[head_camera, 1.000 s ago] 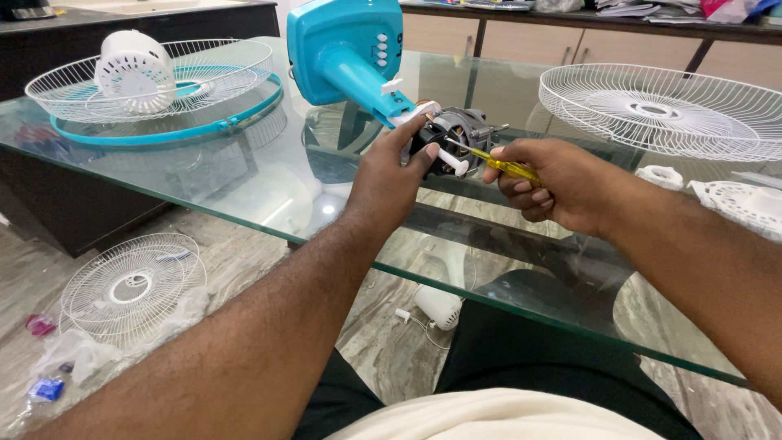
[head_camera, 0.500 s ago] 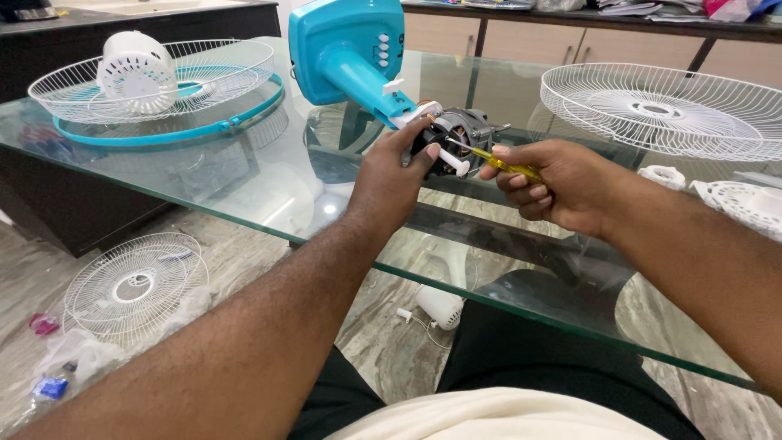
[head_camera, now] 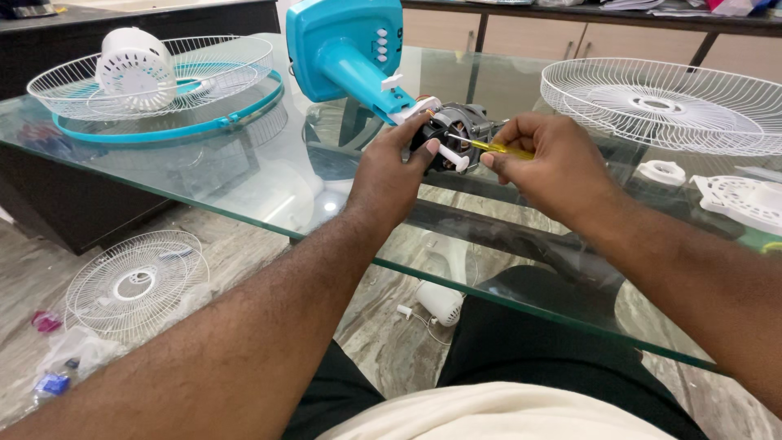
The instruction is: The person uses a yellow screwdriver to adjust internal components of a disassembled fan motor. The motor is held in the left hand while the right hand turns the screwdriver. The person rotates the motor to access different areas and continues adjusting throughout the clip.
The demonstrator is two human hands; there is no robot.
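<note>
Glass table (head_camera: 244,187), wire guards (head_camera: 660,102) L & R, teal base (head_camera: 346,49) at back. L hand (head_camera: 391,175) wraps motor (head_camera: 456,134) at table centre, fingers curled round housing. R hand (head_camera: 550,167) pinches yellow screwdriver (head_camera: 497,147), tip into motor. Risks, as I judge: tip slips off screw → jabs L fingers or windings; motor unsupported, could twist, knock glass; loose screw drops thru to floor.

The fan body (head_camera: 346,45) is turquoise with white buttons. The motor (head_camera: 456,134) shows grey metal and black, with white plastic pegs. The screwdriver (head_camera: 501,148) is yellow. The wire grilles (head_camera: 676,102) are white; one carries a turquoise ring (head_camera: 204,122). The surface (head_camera: 244,179) is greenish clear glass.
</note>
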